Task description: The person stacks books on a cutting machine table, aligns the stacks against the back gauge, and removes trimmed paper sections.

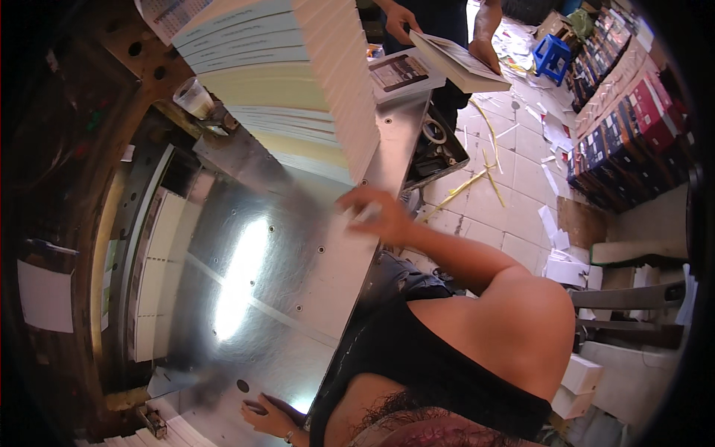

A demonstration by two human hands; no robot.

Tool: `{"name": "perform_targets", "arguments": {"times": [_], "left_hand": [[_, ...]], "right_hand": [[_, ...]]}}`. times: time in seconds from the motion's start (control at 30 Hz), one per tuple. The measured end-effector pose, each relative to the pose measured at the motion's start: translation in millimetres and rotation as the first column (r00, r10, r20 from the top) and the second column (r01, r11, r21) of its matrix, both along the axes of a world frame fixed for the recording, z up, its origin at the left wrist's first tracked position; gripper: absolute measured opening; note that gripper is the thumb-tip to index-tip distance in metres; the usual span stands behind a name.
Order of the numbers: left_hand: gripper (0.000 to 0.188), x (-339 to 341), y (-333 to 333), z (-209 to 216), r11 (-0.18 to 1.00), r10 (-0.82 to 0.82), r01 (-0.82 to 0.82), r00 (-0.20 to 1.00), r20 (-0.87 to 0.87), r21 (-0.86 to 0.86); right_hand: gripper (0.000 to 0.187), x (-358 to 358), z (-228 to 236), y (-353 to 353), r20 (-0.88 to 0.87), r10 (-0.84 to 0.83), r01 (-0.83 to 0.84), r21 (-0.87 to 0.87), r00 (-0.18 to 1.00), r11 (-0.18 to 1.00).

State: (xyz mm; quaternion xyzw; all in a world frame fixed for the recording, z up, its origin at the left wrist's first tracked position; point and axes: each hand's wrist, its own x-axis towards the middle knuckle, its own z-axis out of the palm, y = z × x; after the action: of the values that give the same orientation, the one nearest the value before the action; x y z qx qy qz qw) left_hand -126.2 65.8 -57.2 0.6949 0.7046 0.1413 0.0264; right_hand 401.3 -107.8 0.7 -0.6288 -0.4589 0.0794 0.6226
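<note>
My right hand (pixel 374 214) hovers over the near edge of a shiny metal machine table (pixel 283 253), blurred by motion. Its fingers are curled and something pale shows at the fingertips; I cannot tell whether it is held. My left hand (pixel 269 416) lies flat on the same table at the lower edge of the picture, fingers apart, holding nothing. A tall fanned stack of pale paper blocks (pixel 298 82) stands on the table beyond my right hand.
Another person at the top holds an open book (pixel 456 61); a second book (pixel 402 73) lies on the table below it. A plastic cup (pixel 195 97) stands at the left. Paper scraps litter the tiled floor (pixel 514 179); a blue stool (pixel 552 56) and rows of stacked books (pixel 633 119) stand at the right.
</note>
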Motion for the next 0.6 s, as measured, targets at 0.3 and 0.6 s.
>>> {"name": "perform_targets", "arguments": {"times": [0.3, 0.6], "left_hand": [[0.071, 2.0, 1.7, -1.3, 0.999, 0.021, -0.018, 0.996, -0.092, 0.031], [0.072, 8.0, -3.9, 3.1, 1.000, -0.003, 0.003, 1.000, -0.002, 0.024]], "right_hand": [[0.078, 161.6, 53.3, -94.0, -0.885, 0.040, 0.770, 0.424, 0.463, 0.476], [0.060, 171.7, 44.3, -99.1, -0.784, -0.029, 0.682, 0.521, 0.620, 0.513]]}}
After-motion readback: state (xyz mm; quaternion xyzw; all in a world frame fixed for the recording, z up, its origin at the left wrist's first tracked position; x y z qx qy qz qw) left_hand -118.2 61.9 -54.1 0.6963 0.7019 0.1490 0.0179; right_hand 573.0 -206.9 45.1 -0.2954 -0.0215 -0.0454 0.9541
